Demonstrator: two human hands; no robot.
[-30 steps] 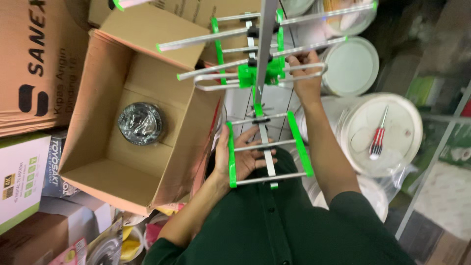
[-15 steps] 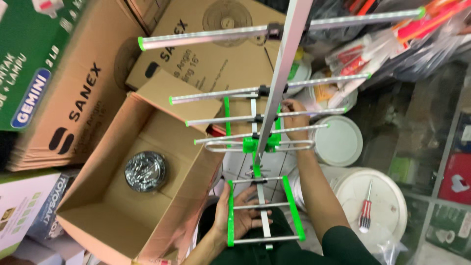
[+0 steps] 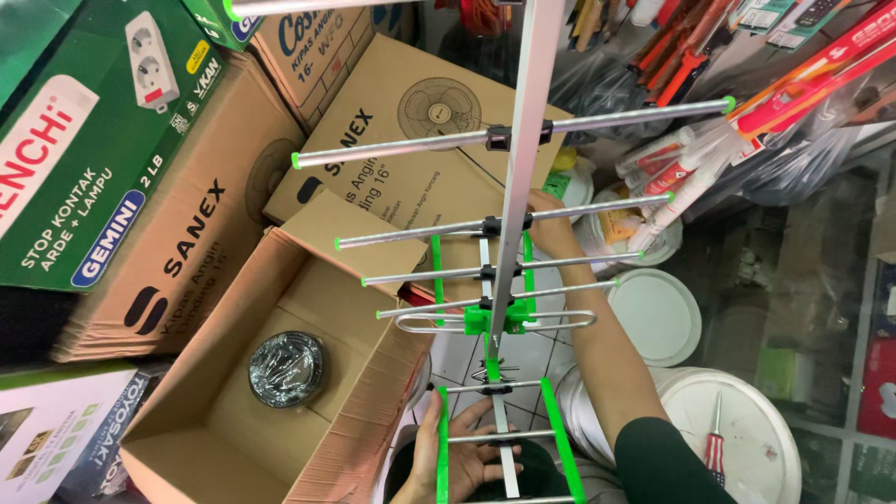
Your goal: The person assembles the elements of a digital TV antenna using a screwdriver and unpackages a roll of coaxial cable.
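I hold a long aerial upright in front of me: a silver metal boom (image 3: 523, 140) with several cross rods tipped in green and green plastic brackets (image 3: 487, 320). My left hand (image 3: 459, 457) is at the bottom, palm against the lower green-framed section, thumb by the left green bar. My right hand (image 3: 551, 222) reaches up behind the boom and grips the aerial near the middle rods; its fingers are partly hidden by the boom.
An open cardboard box (image 3: 177, 439) on the left holds a wrapped coil of cable (image 3: 287, 369). Stacked cartons (image 3: 187, 243) fill the left and back. White bucket lids (image 3: 658, 317) stand at the right, one with a red-handled screwdriver (image 3: 714, 450). Packaged goods (image 3: 775, 103) hang top right.
The view has tilted up and the aerial now reaches closer to the camera, its top rods spreading wider. Both hands keep their hold at the same places.
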